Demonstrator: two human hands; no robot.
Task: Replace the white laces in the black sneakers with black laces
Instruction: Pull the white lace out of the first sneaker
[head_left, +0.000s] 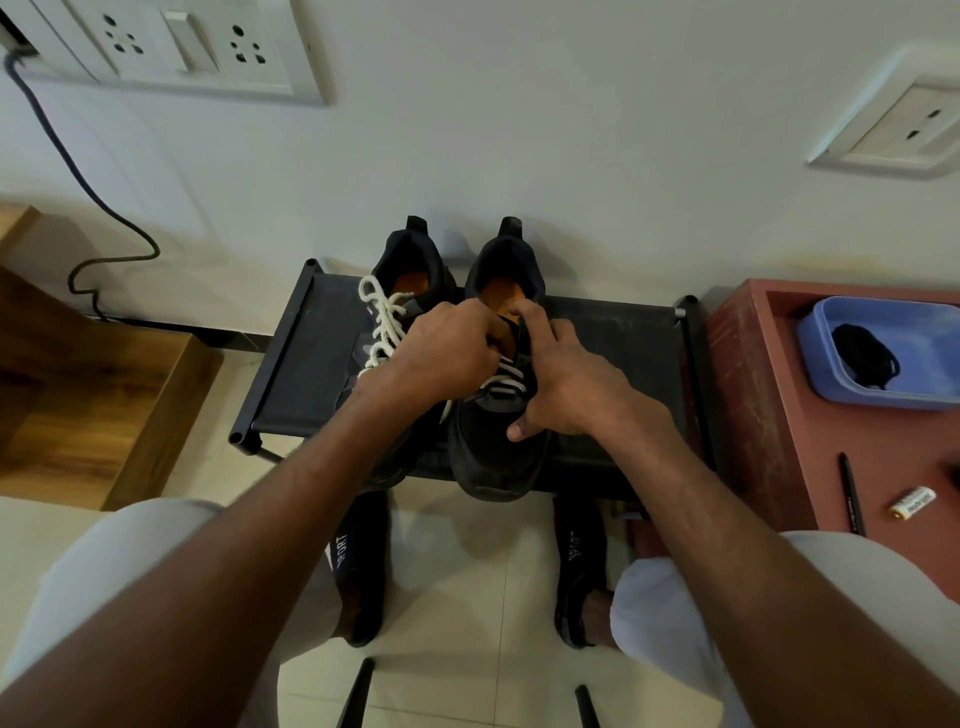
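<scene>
Partly unlaced right sneaker (493, 447), white laces (506, 378)

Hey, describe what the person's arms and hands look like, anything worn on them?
Both forearms are bare right up to the frame edge: no sleeves in view. The left hand and right hand wear no gloves, and no rings, watch or bracelet show on the visible sides. The undersides of the wrists are hidden.

Two black sneakers (483, 364) sit at twelve o'clock, two hands (447, 345) on one. At three o'clock: one blue tub (883, 353), one pen (852, 493), one battery (913, 503). Two wall socket plates (171, 47) sit at eleven and two o'clock.
</scene>
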